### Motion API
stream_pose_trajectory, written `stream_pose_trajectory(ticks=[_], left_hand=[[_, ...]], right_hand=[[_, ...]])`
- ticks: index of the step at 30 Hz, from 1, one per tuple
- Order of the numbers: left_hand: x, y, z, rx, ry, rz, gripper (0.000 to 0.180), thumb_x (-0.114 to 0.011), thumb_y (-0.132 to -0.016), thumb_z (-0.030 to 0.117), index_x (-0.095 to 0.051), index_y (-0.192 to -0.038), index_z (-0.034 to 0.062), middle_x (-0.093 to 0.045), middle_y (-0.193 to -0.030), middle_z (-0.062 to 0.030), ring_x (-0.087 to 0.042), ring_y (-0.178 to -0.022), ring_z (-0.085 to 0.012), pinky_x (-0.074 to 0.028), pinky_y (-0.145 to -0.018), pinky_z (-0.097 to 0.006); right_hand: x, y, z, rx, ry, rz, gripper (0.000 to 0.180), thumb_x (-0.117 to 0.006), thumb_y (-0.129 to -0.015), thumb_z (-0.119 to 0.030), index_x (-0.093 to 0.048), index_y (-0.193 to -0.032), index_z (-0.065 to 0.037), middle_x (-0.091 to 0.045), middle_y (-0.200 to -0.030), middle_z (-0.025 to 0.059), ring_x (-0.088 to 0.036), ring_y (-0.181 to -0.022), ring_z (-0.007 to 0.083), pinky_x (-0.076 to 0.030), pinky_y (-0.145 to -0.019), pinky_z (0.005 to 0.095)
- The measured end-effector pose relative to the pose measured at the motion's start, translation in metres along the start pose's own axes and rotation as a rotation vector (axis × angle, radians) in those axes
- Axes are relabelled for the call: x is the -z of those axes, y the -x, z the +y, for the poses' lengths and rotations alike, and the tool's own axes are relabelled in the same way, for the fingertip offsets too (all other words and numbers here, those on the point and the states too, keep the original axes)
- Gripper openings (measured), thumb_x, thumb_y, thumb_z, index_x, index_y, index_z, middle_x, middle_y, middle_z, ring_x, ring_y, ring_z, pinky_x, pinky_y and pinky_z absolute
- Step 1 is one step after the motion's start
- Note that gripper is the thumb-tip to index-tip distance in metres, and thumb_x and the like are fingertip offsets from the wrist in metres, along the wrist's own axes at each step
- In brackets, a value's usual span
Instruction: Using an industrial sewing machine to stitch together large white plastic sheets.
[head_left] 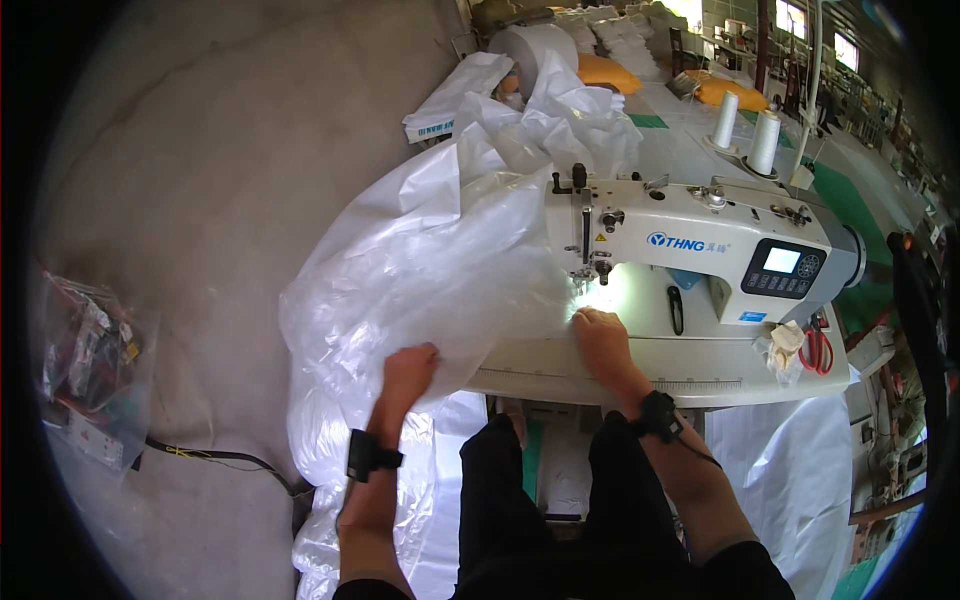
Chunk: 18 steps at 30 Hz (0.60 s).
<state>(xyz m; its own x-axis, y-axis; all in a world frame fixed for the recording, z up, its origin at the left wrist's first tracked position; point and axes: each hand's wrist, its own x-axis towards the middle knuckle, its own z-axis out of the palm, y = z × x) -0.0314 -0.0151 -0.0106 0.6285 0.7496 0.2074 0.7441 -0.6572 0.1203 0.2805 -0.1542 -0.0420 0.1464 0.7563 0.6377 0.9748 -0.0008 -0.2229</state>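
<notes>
A large sheet of white, partly see-through plastic (pixel 430 270) spreads over the left of the sewing table and hangs down its near left side in shiny folds. My left hand (pixel 411 369) is closed on this sheet near the table's front edge. Just in front of the needle of a white sewing machine (pixel 690 225), my right hand (pixel 602 342) has its fingers drawn together at the sheet's right edge. A bright lamp lights the spot under the needle, and its glare hides the fingertips' exact hold. Both wrists wear black strapped devices.
Right of the needle lies a black thread snipper (pixel 676 310). Red-handled scissors (pixel 818 350) and a crumpled cloth (pixel 785 347) lie at the table's right end. Two white thread cones (pixel 764 143) stand behind the machine. At left, a clear bag (pixel 95 365) and a black cable (pixel 225 458) lie low.
</notes>
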Motion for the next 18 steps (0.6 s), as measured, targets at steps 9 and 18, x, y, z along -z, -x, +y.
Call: stream_pose_trajectory(ticks=[9, 18], left_hand=[[0.069, -0.060, 0.020, -0.274, -0.310, 0.636, 0.014, -0.054, -0.077, 0.005, -0.058, -0.089, 0.0085, -0.053, -0.079, -0.0074, -0.057, -0.074, -0.0260, -0.047, -0.065, -0.038], [0.018, 0.021, -0.007, -0.072, -0.054, 0.489, 0.041, -0.064, -0.075, 0.013, -0.057, -0.115, 0.0060, -0.058, -0.112, -0.0119, -0.054, -0.098, -0.0336, -0.041, -0.085, -0.046]], right_hand=[[-0.004, 0.007, 0.004, -0.120, -0.011, -0.117, 0.018, -0.053, -0.079, -0.009, -0.061, -0.094, -0.004, -0.063, -0.105, 0.0110, -0.058, -0.106, 0.0247, -0.043, -0.089, 0.0376], [0.005, 0.004, -0.002, -0.057, 0.124, -0.109, 0.023, -0.052, -0.079, -0.011, -0.064, -0.098, -0.002, -0.062, -0.109, 0.0110, -0.056, -0.110, 0.0247, -0.039, -0.092, 0.0373]])
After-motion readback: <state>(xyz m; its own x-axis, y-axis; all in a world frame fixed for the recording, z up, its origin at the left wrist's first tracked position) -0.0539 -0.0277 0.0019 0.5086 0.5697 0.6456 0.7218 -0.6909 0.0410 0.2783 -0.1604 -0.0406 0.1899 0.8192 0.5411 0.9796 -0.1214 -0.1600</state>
